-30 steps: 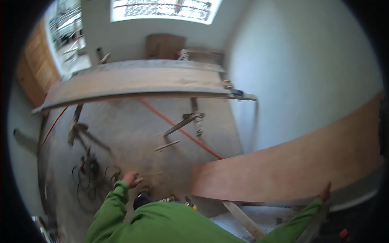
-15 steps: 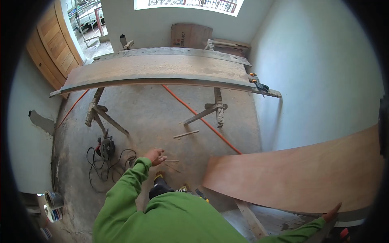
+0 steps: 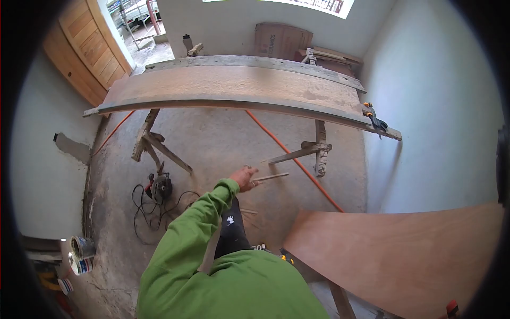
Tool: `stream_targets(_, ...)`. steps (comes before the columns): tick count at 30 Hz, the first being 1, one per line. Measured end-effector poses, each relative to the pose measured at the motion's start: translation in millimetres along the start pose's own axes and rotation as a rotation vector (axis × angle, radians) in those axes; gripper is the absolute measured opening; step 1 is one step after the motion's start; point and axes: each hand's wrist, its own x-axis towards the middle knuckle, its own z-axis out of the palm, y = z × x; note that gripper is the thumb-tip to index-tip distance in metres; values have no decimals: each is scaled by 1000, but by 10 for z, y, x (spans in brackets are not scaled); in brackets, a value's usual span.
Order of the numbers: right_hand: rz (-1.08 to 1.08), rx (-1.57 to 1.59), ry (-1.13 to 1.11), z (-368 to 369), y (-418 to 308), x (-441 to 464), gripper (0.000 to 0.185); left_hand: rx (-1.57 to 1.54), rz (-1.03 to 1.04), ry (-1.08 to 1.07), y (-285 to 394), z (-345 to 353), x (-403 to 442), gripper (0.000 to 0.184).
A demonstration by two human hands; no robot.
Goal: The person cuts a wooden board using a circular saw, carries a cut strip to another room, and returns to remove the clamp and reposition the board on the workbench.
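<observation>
Your left hand (image 3: 245, 178) above the floor (image 3: 212, 135), fingers parted, released, plywood sheet (image 3: 393, 255) to your right, your right hand's grip indeterminable.

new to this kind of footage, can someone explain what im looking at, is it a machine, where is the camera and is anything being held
No machine: it is a person in a green top. The camera is worn on their head, looking forward and down. The left hand hangs open above the floor, near a stick, and seems to hold nothing. The right hand is out of view. Ahead, a dusty board lies across trestles, with a clamp near its right end. A power tool sits on the floor, and a wooden sheet spans the lower right.
</observation>
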Motion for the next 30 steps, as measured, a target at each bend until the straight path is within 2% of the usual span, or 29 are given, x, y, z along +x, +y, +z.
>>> stream_targets(3, -82, -136, 136, -112, -256, -194, 66, 66, -16, 158, -567, -387, 517, 53)
stream_targets(5, -120, -223, 235, -200, -415, -319, 67, 174, -38, 187, -970, -826, 940, 53)
stream_targets(7, -148, -322, 329, -316, -607, -420, 67, 331, 42, 300, -1442, -1271, 1402, 54)
stream_targets(8, -164, -379, 381, -377, -713, -467, 67, 413, -25, 318, -1677, -1471, 1662, 55)
stream_targets(10, -241, -522, 463, -533, -891, -527, 67, 516, -216, 167, -1931, -1925, 2043, 61)
stream_targets(12, -438, -688, 532, -595, -1004, -584, 68, 588, -198, 199, -2718, -1955, 2533, 74)
stream_targets(13, -487, -761, 575, -607, -1048, -677, 68, 572, -275, 166, -2471, -2198, 2503, 77)
stream_targets(14, -40, -700, 554, -500, -1130, -833, 74, 571, -281, 105, -2487, -2304, 2611, 79)
stream_targets(16, 398, -631, 565, -420, -1283, -1055, 79, 609, -293, -36, -2562, -2421, 2820, 81)
stream_targets(19, 187, -504, 565, -555, -1236, -1094, 78, 713, -280, -175, -2715, -2444, 2983, 76)
stream_targets(21, 273, -578, 453, -871, -1065, -1039, 74, 602, -252, -219, -3304, -2409, 3207, 72)
stream_targets(23, 35, -484, 462, -706, -1247, -1207, 71, 581, -66, -255, -2423, -2812, 2589, 66)
stream_targets(25, 26, -617, 492, -812, -1124, -1176, 71, 637, 39, -197, -2924, -2703, 2583, 62)
stream_targets(27, 7, -702, 497, -933, -972, -1126, 70, 615, -24, -117, -3206, -2616, 2595, 62)
stream_targets(29, -28, -727, 491, -947, -913, -1068, 68, 670, -112, -167, -3161, -2646, 2640, 64)
stream_targets(30, -50, -738, 484, -946, -894, -1039, 68, 632, -113, -232, -2843, -2764, 2562, 61)
